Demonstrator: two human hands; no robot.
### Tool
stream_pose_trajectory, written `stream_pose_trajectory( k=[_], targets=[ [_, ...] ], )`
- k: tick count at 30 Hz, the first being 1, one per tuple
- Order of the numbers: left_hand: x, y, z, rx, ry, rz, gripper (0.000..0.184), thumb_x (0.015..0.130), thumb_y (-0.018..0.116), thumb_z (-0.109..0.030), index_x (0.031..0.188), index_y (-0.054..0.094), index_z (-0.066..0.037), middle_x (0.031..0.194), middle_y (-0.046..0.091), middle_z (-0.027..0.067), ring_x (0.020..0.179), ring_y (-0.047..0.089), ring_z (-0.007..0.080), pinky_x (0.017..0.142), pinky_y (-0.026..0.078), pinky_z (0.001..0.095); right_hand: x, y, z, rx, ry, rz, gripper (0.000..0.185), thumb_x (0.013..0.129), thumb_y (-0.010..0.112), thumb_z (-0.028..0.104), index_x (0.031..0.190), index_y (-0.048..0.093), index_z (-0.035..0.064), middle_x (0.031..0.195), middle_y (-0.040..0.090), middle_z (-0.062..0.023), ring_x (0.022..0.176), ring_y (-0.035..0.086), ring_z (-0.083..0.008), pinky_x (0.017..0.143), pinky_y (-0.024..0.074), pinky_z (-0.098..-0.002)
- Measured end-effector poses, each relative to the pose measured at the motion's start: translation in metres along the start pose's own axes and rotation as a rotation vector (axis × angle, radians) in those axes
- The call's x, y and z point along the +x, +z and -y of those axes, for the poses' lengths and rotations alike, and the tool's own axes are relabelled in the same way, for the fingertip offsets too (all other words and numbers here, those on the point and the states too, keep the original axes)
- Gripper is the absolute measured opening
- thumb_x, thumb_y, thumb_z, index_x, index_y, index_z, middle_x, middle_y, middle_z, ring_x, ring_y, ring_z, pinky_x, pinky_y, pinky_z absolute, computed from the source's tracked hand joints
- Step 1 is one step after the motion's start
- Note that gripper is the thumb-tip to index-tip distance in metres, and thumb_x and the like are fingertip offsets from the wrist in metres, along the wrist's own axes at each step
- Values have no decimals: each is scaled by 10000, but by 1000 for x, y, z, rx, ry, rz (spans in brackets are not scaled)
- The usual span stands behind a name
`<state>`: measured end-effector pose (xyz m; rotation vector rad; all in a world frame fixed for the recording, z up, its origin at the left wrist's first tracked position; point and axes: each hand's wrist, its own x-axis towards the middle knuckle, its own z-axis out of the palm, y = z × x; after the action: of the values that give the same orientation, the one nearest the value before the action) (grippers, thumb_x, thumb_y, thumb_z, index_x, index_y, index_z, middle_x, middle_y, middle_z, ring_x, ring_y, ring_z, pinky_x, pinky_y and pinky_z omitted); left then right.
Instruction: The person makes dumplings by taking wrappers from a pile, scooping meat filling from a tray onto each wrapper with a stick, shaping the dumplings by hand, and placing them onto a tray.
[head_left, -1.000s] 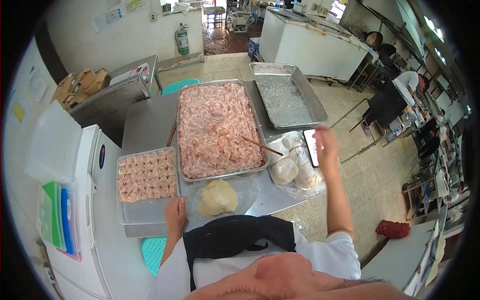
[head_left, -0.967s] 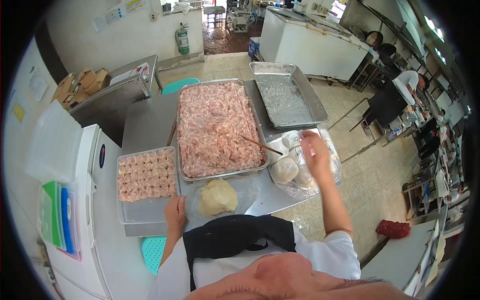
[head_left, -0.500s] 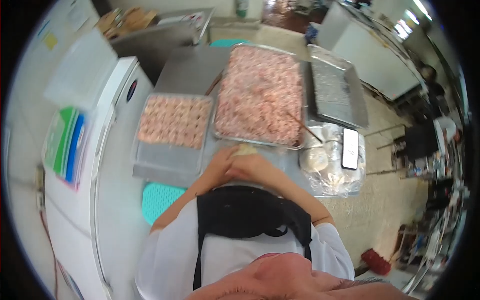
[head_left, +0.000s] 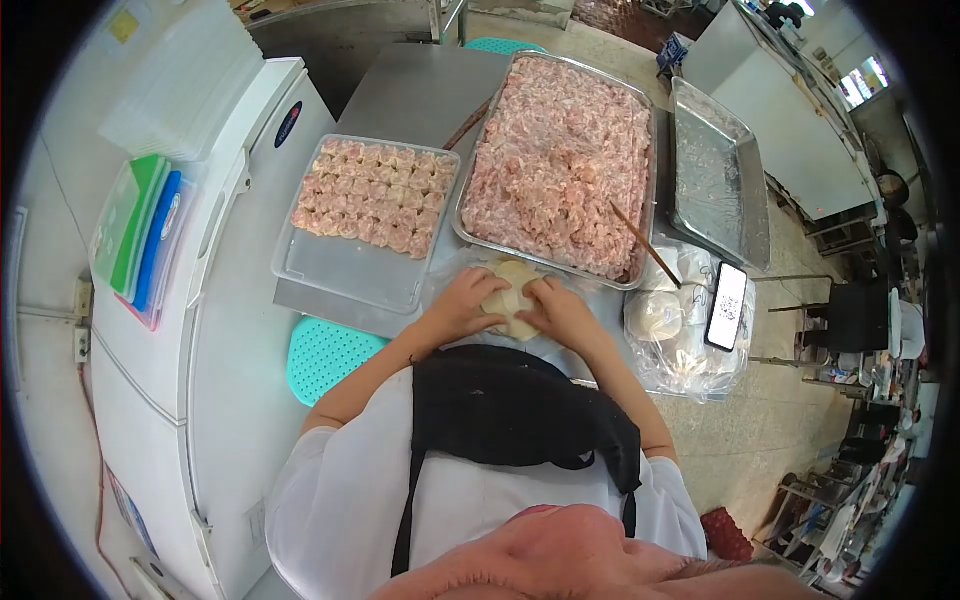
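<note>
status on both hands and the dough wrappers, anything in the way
Left hand and right hand on the dough wrappers, one at each side. Ground meat just beyond. Nothing seen blocking either.

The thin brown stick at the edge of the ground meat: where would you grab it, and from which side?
Probably by the bare outer end of the thin brown stick, coming from the right with the right hand. That end slants out past the rim of the rectangular metal tray, while the other end meets the pale pink ground meat.

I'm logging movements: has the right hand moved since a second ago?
Yes: the right hand moved leftward, from right of the meat tray to its near side.
</note>
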<state>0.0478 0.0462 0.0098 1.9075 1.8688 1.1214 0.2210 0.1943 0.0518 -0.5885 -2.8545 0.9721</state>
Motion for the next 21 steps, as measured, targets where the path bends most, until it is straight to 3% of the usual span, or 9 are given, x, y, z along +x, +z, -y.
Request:
stream_pose_trajectory(
  k=[2, 3, 5, 6, 8, 13, 15, 18, 21],
  targets=[
    [-2, -5, 10, -291, -256, 106, 464, 737, 781, -240, 1121, 591, -63, 1065, 559, 123, 1019, 539, 322, 887, 451, 405, 3, -5, -20, 12, -40, 35, 229, 843, 662, 264, 1009, 641, 108, 962, 607, -119, 890, 627, -325, 750, 510, -419],
    [-4, -11, 10, -291, -261, 104, 464, 737, 781, -240, 1121, 591, -63, 1065, 559, 123, 1019, 539, 322, 887, 451, 405, 5, -10, -23, 25, -79, 68, 249, 830, 678, 270, 1017, 637, 110, 976, 603, -119, 901, 624, -323, 757, 509, -417],
    [-6, -23, 8, -128, -46, 47, 406, 745, 784, -223, 1083, 610, -82, 1071, 562, 115, 1004, 536, 314, 901, 446, 399, 0, -14, -22, -90, -127, 23, 275, 827, 690, 265, 1037, 635, 95, 976, 598, -121, 906, 617, -324, 757, 502, -412],
    [-5, -25, 3, -129, -48, 46, 406, 745, 784, -223, 1083, 610, -82, 1071, 562, 115, 1004, 536, 314, 901, 446, 399, -2, -18, -19, -208, -171, -24, 302, 824, 702, 260, 1056, 633, 80, 975, 593, -124, 912, 610, -325, 758, 496, -408],
    [-2, -23, -9, -48, 12, 14, 306, 765, 754, -203, 996, 613, -62, 1016, 578, 115, 965, 555, 311, 852, 459, 386, -1, -22, 1, -153, -203, -66, 260, 832, 694, 238, 1019, 637, 66, 967, 590, -118, 903, 604, -325, 751, 494, -407],
    [-2, 4, 8, -122, -76, 27, 258, 783, 732, -187, 969, 609, -58, 1009, 576, 125, 964, 556, 316, 830, 455, 402, 9, 14, -5, -20, -266, -157, 181, 855, 668, 196, 889, 631, 23, 911, 581, -114, 850, 588, -329, 731, 489, -409],
    [-3, 5, 13, -180, -144, 44, 250, 786, 729, -184, 967, 609, -58, 1009, 571, 126, 971, 555, 318, 827, 453, 405, 13, 6, -22, 213, -165, -49, 173, 854, 668, 176, 855, 610, 13, 871, 574, -130, 820, 584, -331, 716, 484, -406],
    [2, -6, 7, -278, -84, 89, 244, 790, 724, -182, 970, 612, -60, 994, 562, 130, 974, 552, 323, 829, 453, 405, 5, -7, -23, 109, -163, -31, 159, 848, 669, 155, 851, 607, 10, 839, 572, -140, 803, 589, -332, 703, 482, -401],
    [-4, -13, -2, -145, -76, -3, 237, 793, 722, -174, 969, 612, -60, 976, 556, 132, 977, 553, 325, 829, 453, 406, -5, -24, -14, -68, -135, -80, 130, 845, 660, 137, 844, 609, 18, 837, 579, -132, 793, 598, -326, 684, 485, -401]
  ],
)
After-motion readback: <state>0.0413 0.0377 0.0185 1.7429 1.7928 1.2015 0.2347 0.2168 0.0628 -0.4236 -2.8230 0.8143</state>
